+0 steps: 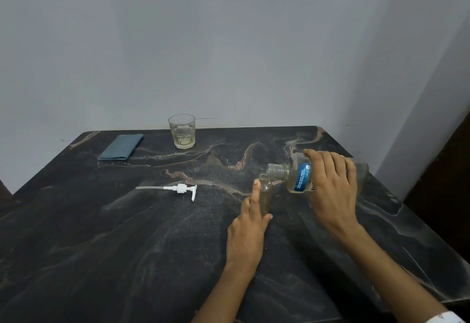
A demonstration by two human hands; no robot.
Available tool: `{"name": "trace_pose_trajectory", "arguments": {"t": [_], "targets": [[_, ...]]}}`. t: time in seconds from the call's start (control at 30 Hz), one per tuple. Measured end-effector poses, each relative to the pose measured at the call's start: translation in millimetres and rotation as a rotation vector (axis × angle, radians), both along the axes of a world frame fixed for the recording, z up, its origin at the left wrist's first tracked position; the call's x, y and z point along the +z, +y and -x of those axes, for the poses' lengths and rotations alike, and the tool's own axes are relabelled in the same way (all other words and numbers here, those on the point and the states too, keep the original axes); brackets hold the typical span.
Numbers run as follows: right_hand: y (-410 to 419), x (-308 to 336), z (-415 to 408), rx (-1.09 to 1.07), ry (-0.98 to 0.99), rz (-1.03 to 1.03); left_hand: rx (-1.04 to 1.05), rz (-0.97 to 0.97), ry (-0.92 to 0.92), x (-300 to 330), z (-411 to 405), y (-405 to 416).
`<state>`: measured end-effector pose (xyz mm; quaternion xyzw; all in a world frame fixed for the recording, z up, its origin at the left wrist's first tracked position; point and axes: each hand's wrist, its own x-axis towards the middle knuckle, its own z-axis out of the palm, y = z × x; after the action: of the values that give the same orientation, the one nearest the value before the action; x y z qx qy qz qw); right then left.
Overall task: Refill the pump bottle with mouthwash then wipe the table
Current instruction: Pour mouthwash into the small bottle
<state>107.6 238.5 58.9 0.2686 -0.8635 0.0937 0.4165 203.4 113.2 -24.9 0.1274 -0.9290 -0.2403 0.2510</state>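
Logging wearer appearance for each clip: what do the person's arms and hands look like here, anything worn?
Both forearms are bare, with no gloves. No rings, watch or bracelet show on the left hand or the right hand. The only clothing in view is a bit of white fabric with a small red mark at the bottom right corner, by the right arm; what garment it is cannot be told.

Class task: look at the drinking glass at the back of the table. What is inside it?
The glass holds a shallow layer of pale yellowish liquid at the bottom; above that it looks empty. Nothing covers its open top. What the liquid is cannot be told.
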Motion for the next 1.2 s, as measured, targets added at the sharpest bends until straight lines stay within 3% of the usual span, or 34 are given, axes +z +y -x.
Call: {"name": "trace_pose_trajectory", "arguments": {"t": [0.33,0.83,1.0,1.2], "targets": [[4.7,3.4,-0.7,-0.002,-0.110,-0.080,0.014,0.005,-0.002,0.9,-0.1,0.0],[12.3,8.2,4.8,0.037,-0.067,-0.133,0.009,-0.016,0.000,2.9,-1.5,1.2],[21.5,-3.8,8.3,0.028,-0.030,-0.317,-0.004,-0.020,-0.006,4.7,-2.8,0.7],[23.7,-14.6,9.7,0.065,-0.216,-0.031,-0.003,-0.007,0.001,3.7,-2.9,-0.6]]}}
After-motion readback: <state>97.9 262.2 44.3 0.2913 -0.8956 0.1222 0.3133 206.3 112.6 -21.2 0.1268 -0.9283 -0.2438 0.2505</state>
